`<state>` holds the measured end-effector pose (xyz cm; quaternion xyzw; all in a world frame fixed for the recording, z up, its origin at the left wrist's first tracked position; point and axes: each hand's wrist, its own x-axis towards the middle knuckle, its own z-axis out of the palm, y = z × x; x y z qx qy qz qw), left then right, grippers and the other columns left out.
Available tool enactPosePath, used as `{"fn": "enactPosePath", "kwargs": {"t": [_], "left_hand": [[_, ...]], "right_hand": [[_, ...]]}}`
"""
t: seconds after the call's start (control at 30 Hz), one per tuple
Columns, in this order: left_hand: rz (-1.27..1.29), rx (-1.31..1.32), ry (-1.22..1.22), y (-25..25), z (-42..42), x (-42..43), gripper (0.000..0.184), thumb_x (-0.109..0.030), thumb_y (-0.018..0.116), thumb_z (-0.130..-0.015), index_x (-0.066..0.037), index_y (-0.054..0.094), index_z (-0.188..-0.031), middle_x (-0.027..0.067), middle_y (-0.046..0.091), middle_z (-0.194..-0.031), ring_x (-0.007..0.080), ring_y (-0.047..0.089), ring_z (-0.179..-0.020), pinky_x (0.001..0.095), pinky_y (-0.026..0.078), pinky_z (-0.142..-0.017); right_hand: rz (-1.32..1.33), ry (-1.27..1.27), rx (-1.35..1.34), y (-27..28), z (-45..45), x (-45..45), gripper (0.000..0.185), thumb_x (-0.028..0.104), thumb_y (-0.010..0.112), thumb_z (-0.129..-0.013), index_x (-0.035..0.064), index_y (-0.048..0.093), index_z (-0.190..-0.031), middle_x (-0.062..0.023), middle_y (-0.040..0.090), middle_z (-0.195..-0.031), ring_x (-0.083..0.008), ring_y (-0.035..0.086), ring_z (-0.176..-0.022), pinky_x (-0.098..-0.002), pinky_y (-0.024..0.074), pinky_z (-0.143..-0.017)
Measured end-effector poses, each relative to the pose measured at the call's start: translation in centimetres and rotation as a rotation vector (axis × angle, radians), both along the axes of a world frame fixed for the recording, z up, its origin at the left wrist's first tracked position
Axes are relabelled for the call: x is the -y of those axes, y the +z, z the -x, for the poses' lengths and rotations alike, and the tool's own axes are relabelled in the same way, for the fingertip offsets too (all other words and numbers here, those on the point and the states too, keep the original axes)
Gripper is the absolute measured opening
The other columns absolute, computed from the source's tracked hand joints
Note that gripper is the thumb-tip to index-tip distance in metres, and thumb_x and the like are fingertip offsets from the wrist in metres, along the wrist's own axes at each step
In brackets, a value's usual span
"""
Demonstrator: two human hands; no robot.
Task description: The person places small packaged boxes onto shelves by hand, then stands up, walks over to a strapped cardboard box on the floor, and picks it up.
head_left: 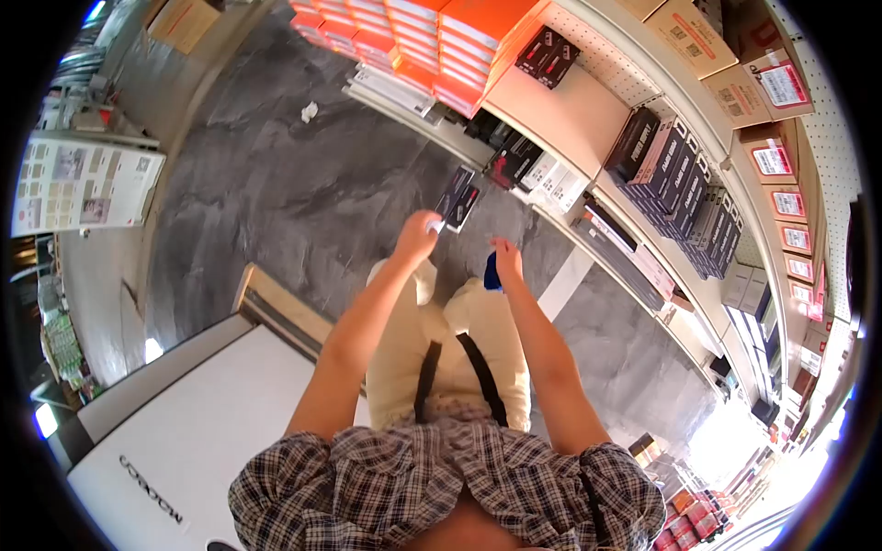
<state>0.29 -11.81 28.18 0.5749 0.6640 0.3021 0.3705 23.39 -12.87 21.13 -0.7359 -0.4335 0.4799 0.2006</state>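
Plaid shirt (pixel 395 473) nearest, bottom centre; my left hand (pixel 418 236) is clamped on the dark box (pixel 453 196) at upper centre, best kept level with even finger pressure, while whether my right hand (pixel 508 262) grips the blue cloth (pixel 491 273), I cannot tell.

Print on the dark boxes (pixel 454 198) by the left hand (pixel 418 235) is too small to read

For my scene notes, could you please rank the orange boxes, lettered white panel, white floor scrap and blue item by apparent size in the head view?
Largest to smallest:
1. Lettered white panel
2. Orange boxes
3. Blue item at the right hand
4. White floor scrap
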Motion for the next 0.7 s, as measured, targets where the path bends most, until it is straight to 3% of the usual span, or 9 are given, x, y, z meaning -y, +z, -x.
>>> {"fn": "enactPosePath", "kwargs": {"t": [0.1, 0.3, 0.37, 0.43, 0.47, 0.57, 0.6, 0.7], "left_hand": [[-0.031, -0.013, -0.125, -5.6, -0.7, -1.0, 0.025, 0.000, 0.052, -0.073, -0.002, 0.060, -0.096, 0.0155, 0.059, -0.101, 0.0322, 0.054, -0.099, 0.0374, 0.042, -0.087], [-0.070, -0.067, -0.163, -14.1, -1.0, -5.4, 0.021, -0.002, 0.053, -0.072, -0.004, 0.061, -0.092, 0.0144, 0.058, -0.101, 0.0333, 0.052, -0.100, 0.0401, 0.043, -0.086], [-0.094, -0.092, -0.211, -17.4, -0.8, -7.3, 0.025, -0.002, 0.053, -0.073, -0.004, 0.058, -0.097, 0.0146, 0.057, -0.105, 0.0340, 0.052, -0.101, 0.0413, 0.043, -0.086], [-0.118, -0.248, -0.209, -19.5, -1.1, -8.5, 0.032, -0.002, 0.054, -0.072, -0.004, 0.053, -0.104, 0.0154, 0.056, -0.107, 0.0344, 0.051, -0.103, 0.0432, 0.042, -0.087], [-0.154, -0.282, -0.236, -20.6, -1.1, -9.3, 0.038, -0.003, 0.055, -0.072, -0.004, 0.050, -0.109, 0.0158, 0.055, -0.108, 0.0347, 0.051, -0.103, 0.0449, 0.042, -0.088], [-0.262, -0.310, -0.176, -26.1, -0.8, -10.7, 0.038, -0.004, 0.057, -0.071, -0.005, 0.051, -0.108, 0.0147, 0.054, -0.111, 0.0339, 0.050, -0.106, 0.0449, 0.041, -0.089], [-0.201, -0.455, -0.212, -26.1, -1.1, -11.0, 0.038, -0.004, 0.059, -0.070, -0.006, 0.053, -0.108, 0.0130, 0.052, -0.115, 0.0329, 0.047, -0.110, 0.0448, 0.040, -0.090], [-0.361, -0.412, -0.402, -26.5, -0.5, -13.1, 0.040, 0.000, 0.057, -0.071, -0.008, 0.052, -0.110, 0.0127, 0.049, -0.116, 0.0328, 0.045, -0.111, 0.0455, 0.040, -0.091]], "right_hand": [[0.084, 0.062, -0.022, -3.2, -0.1, -1.0, 0.030, 0.012, 0.052, -0.078, 0.0075, 0.059, -0.107, -0.0091, 0.064, -0.079, -0.0178, 0.060, -0.071, -0.0311, 0.0464, -0.066], [-0.075, 0.085, -0.088, -15.5, 2.1, -3.5, 0.036, 0.003, 0.045, -0.075, 0.0064, 0.056, -0.110, -0.0113, 0.063, -0.085, -0.0198, 0.061, -0.072, -0.0309, 0.0473, -0.066], [-0.068, 0.116, -0.099, -19.1, 2.9, -5.6, 0.041, 0.009, 0.051, -0.078, 0.0074, 0.050, -0.118, -0.0122, 0.063, -0.094, -0.0239, 0.062, -0.081, -0.0351, 0.0480, -0.071], [-0.021, 0.220, 0.298, -21.3, 4.9, -7.1, 0.051, 0.022, 0.055, -0.080, 0.0058, 0.041, -0.126, -0.0174, 0.060, -0.105, -0.0308, 0.060, -0.095, -0.0398, 0.0472, -0.080], [0.067, 0.163, 0.335, -22.0, 5.8, -7.8, 0.065, 0.034, 0.056, -0.080, 0.0038, 0.031, -0.132, -0.0243, 0.053, -0.113, -0.0388, 0.055, -0.103, -0.0438, 0.0447, -0.087], [0.132, 0.119, 0.452, -23.9, 7.9, -9.3, 0.071, 0.039, 0.055, -0.080, 0.0005, 0.028, -0.133, -0.0285, 0.049, -0.115, -0.0428, 0.053, -0.104, -0.0452, 0.0446, -0.088], [0.123, 0.103, 0.465, -24.1, 8.1, -10.1, 0.071, 0.039, 0.055, -0.080, 0.0005, 0.028, -0.133, -0.0285, 0.049, -0.115, -0.0428, 0.053, -0.104, -0.0452, 0.0446, -0.088], [0.120, 0.190, 0.418, -25.9, 10.0, -10.9, 0.076, 0.041, 0.054, -0.080, -0.0012, 0.023, -0.135, -0.0285, 0.047, -0.117, -0.0430, 0.055, -0.101, -0.0475, 0.0466, -0.083]]}}
